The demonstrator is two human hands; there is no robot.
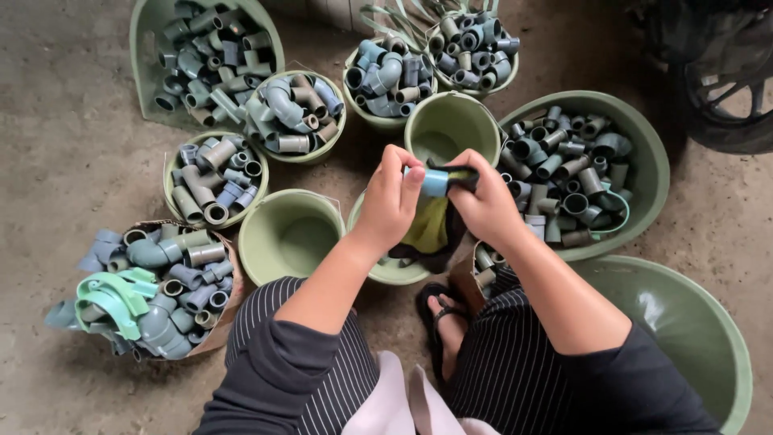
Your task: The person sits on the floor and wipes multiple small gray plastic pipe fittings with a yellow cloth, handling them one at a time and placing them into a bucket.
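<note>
Here, a short blue pipe fitting (pixel 436 182) is pinched between the left hand (pixel 390 203) and right hand (pixel 483 201), both grips pressed shut, above a yellow cloth (pixel 428 225). Loosened fingers could drop it among the green buckets (pixel 290 235).

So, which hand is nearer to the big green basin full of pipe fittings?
Right. The right hand is just beside the basin, close to its near rim. The left hand is farther away, on the other side of the blue fitting.

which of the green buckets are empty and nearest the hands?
The small green bucket just beyond both hands, with nothing showing inside it. The empty one at lower left sits farther off; the other small buckets hold pipe fittings.
</note>
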